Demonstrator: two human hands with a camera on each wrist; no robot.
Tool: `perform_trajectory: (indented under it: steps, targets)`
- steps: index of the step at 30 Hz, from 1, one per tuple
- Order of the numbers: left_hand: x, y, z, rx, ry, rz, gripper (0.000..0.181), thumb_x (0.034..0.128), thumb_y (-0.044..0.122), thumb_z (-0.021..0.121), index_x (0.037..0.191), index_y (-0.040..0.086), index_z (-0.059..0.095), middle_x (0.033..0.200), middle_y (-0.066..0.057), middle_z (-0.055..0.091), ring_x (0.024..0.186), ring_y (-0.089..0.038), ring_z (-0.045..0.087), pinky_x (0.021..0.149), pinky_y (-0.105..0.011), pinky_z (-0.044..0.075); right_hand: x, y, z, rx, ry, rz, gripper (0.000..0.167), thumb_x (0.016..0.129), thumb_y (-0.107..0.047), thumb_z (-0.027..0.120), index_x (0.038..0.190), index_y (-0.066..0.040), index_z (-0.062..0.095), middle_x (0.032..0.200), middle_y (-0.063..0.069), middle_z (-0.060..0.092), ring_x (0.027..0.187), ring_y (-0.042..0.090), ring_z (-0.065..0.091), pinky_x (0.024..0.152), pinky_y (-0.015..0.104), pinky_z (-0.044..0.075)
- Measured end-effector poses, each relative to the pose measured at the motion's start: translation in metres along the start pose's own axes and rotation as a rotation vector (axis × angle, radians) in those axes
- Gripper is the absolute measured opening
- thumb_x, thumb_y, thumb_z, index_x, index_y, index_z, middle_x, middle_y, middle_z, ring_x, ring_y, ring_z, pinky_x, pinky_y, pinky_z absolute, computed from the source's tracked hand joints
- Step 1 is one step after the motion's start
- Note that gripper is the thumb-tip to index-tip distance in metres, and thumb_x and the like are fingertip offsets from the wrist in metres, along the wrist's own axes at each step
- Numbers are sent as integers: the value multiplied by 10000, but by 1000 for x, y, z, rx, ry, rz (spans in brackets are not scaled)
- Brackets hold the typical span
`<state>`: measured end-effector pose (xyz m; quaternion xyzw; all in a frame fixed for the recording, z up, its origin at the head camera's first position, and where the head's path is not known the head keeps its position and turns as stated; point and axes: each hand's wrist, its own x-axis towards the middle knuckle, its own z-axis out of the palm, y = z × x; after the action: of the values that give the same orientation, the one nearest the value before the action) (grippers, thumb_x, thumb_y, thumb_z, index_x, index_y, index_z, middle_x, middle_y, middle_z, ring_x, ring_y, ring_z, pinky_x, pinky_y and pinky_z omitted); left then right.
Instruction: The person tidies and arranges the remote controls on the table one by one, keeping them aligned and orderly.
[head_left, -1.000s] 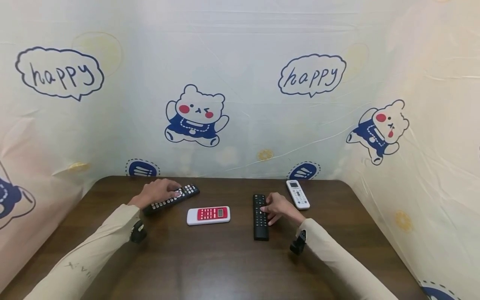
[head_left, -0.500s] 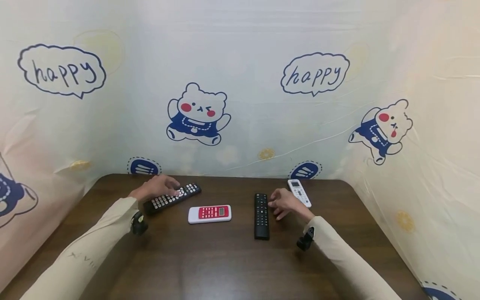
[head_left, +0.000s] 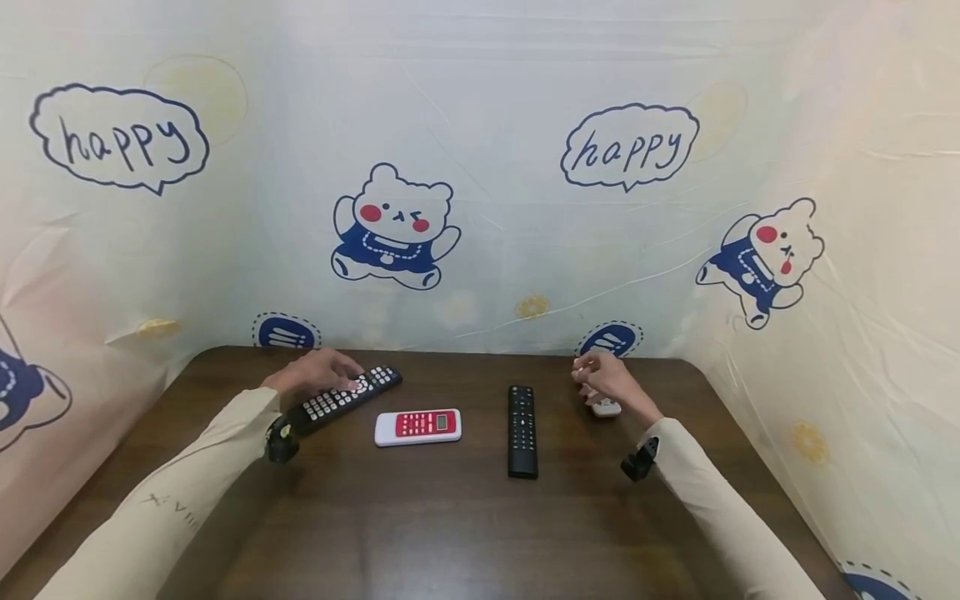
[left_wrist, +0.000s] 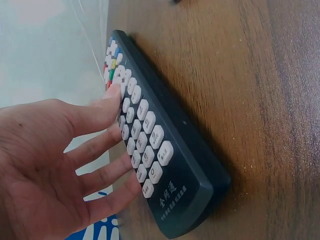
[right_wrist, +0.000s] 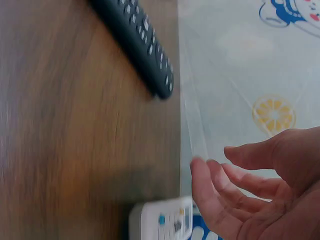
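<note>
A long black remote control with white buttons (head_left: 333, 403) lies at the left. My left hand (head_left: 311, 372) holds it, the thumb on its buttons and the fingers at its far edge; in the left wrist view the fingertips of this hand (left_wrist: 60, 155) are hidden behind that edge. My right hand (head_left: 613, 382) is over a white remote control (head_left: 606, 408) at the back right and hides most of it. In the right wrist view, the fingers of this hand (right_wrist: 260, 185) are loosely bent with nothing between them, beside the white remote's end (right_wrist: 167, 220).
A white remote control with a red button panel (head_left: 417, 427) lies at the middle of the brown table (head_left: 435, 533). To its right a slim black remote control (head_left: 522, 433) points away from me. Patterned sheeting (head_left: 510, 242) rises behind the table and at both sides.
My right hand has left the slim black remote control and moved right and back, over the white one. The left hand stays at its remote control with hardly any movement.
</note>
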<state>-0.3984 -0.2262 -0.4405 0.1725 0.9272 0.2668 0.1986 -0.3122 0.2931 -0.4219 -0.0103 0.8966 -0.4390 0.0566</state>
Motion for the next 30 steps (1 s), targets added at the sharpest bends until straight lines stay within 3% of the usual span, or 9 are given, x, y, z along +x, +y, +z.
perform_trajectory:
  steps: [8, 11, 15, 19, 25, 30]
  targets:
    - [2, -4, 2, 14, -21, -19, 458, 1005, 245, 714, 1398, 23, 639, 1189, -218, 706, 1020, -311, 689, 823, -511, 621, 7, 17, -13, -175, 127, -7, 234, 1027, -40, 608, 1216, 78, 679, 1107, 264, 689, 869, 315, 682, 724, 401, 595]
    - [0, -2, 2, 23, -14, -17, 445, 1012, 231, 704, 1399, 21, 639, 1191, -218, 710, 1013, -304, 685, 836, -507, 614, 9, 20, -15, -252, 176, -30, 219, 1015, -47, 617, 1185, 60, 703, 1138, 257, 712, 981, 356, 679, 811, 448, 576]
    - [-2, 1, 4, 57, 20, 8, 442, 1018, 245, 697, 1392, 15, 646, 1300, -274, 670, 1058, -340, 673, 908, -553, 574, 11, 24, -18, -256, 210, -4, 249, 1014, -64, 619, 1216, 66, 683, 1180, 263, 707, 1064, 386, 667, 883, 509, 557]
    - [-5, 4, 6, 72, 39, 15, 439, 1018, 239, 695, 1388, 7, 646, 1431, -311, 586, 1200, -428, 627, 994, -645, 507, 12, 27, -21, -227, 215, 25, 316, 1015, -89, 634, 1284, 78, 645, 1219, 286, 683, 1087, 401, 658, 889, 516, 557]
    - [-8, 4, 8, 32, 55, 37, 436, 1012, 222, 704, 1387, 6, 651, 1433, -305, 592, 1239, -457, 611, 1018, -643, 514, 14, 30, -24, -247, 204, 23, 415, 990, -119, 685, 1326, 110, 606, 1230, 320, 672, 1085, 421, 661, 890, 521, 559]
    - [-7, 2, 10, 28, 64, 49, 439, 1014, 217, 703, 1397, 11, 646, 1447, -299, 585, 1281, -488, 587, 1037, -683, 490, 19, 35, -26, -227, 147, 69, 480, 993, -129, 697, 1379, 119, 556, 1284, 333, 640, 1084, 405, 667, 833, 475, 609]
